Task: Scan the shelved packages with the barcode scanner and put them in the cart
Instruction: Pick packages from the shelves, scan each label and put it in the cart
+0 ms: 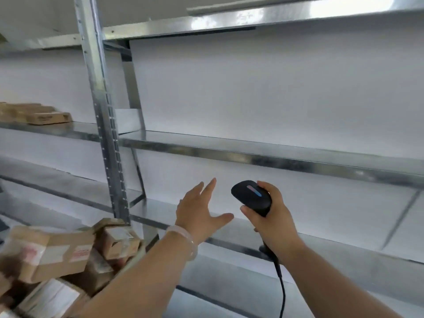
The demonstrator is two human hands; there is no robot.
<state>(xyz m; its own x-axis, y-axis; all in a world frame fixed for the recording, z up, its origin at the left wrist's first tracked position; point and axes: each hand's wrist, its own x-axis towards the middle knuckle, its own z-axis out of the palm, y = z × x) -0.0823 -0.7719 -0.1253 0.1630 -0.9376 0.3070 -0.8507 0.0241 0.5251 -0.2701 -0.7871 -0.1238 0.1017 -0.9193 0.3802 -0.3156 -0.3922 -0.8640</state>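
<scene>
My right hand [271, 216] grips a black barcode scanner [252, 197] by its handle, with its head pointing up and left and its cable hanging down. My left hand [199, 212] is open with fingers spread, held in front of the lower metal shelf [321, 251], holding nothing. A pile of brown cardboard packages [59, 253] with white and red labels fills the bottom left corner; whatever holds them is hidden. More flat brown packages [43, 115] lie on the middle shelf at the far left.
A galvanised upright post [107, 143] divides the shelving into bays. The right bay's middle shelf [275, 154] and lower shelf carry no packages. A white wall backs the shelves.
</scene>
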